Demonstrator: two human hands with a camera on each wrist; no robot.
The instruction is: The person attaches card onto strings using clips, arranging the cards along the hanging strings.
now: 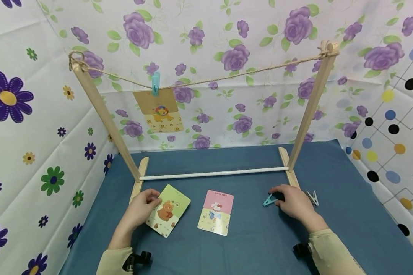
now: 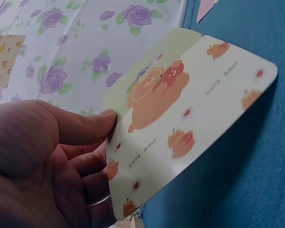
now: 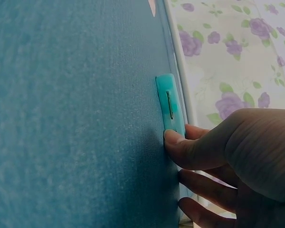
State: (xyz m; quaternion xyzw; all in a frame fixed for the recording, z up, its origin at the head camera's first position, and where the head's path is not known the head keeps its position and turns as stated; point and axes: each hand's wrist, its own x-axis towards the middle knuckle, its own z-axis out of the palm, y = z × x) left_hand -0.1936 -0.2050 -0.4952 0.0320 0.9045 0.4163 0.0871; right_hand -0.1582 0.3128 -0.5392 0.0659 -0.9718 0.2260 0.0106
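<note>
My left hand (image 1: 142, 208) pinches the left edge of a green and cream card with a bear (image 1: 166, 211), thumb on its face; in the left wrist view the card (image 2: 175, 109) is tilted up off the cloth. My right hand (image 1: 294, 202) holds a teal clothespin (image 1: 269, 200) between thumb and finger, low at the table; the right wrist view shows the clothespin (image 3: 167, 97) side-on. Between the hands lies a pink and yellow card with a rabbit-like figure (image 1: 215, 213). A brown and yellow lion card (image 1: 163, 118) hangs from the rope by a blue clothespin (image 1: 155, 83).
A twine rope (image 1: 227, 77) droops between a left wooden post (image 1: 106, 122) and a right wooden post (image 1: 311, 107). A white rod (image 1: 213, 173) joins their feet. Pale clothespins (image 1: 312, 198) lie beside my right hand on the blue cloth (image 1: 254, 244). Flowered sheets (image 1: 206, 65) stand behind.
</note>
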